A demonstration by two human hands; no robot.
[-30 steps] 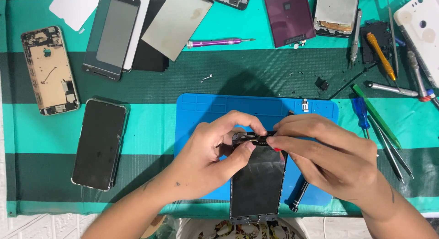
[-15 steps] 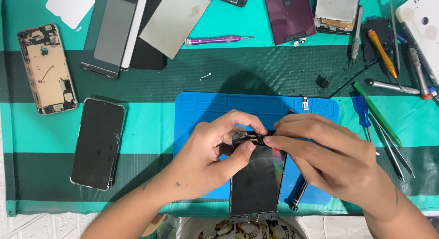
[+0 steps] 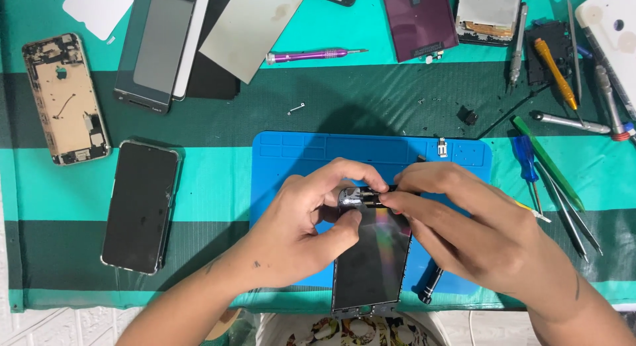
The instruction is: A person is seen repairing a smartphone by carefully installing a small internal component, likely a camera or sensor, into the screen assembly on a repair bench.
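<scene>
Phone screen (image 3: 371, 266) held face-up over blue mat (image 3: 311, 154), lower end reaching past table edge toward body. Small metal part (image 3: 354, 197) at screen's top end pinched between both hands. Left hand (image 3: 301, 233) curled, thumb pressed on glass, fingertips closed on part. Right hand (image 3: 477, 233) closed too, fingertips (image 3: 391, 199) gripping same part from other side. Black phone (image 3: 139, 205) seen left of mat, purple screwdriver (image 3: 315, 54) well above, blue screwdriver (image 3: 527, 164) just right of mat.

2 hands (image 3: 298, 233) (image 3: 483, 233), 1 blue mat (image 3: 371, 150), 1 purple screwdriver (image 3: 311, 54).
</scene>
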